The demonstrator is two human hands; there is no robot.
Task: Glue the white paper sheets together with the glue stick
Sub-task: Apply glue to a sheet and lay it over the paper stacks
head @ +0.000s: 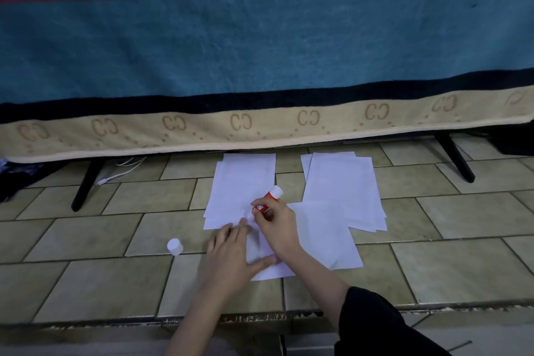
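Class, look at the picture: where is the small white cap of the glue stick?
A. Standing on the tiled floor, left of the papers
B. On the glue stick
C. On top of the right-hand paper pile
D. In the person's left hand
A: the small white cylindrical cap stands alone on the beige tiled floor, left of the white paper sheets.

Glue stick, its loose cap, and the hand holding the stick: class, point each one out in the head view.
glue stick (267, 202), head view, on its red label.
cap (175, 246), head view, on its white side, standing on the floor tile.
right hand (275, 224), head view, on the back of the hand.
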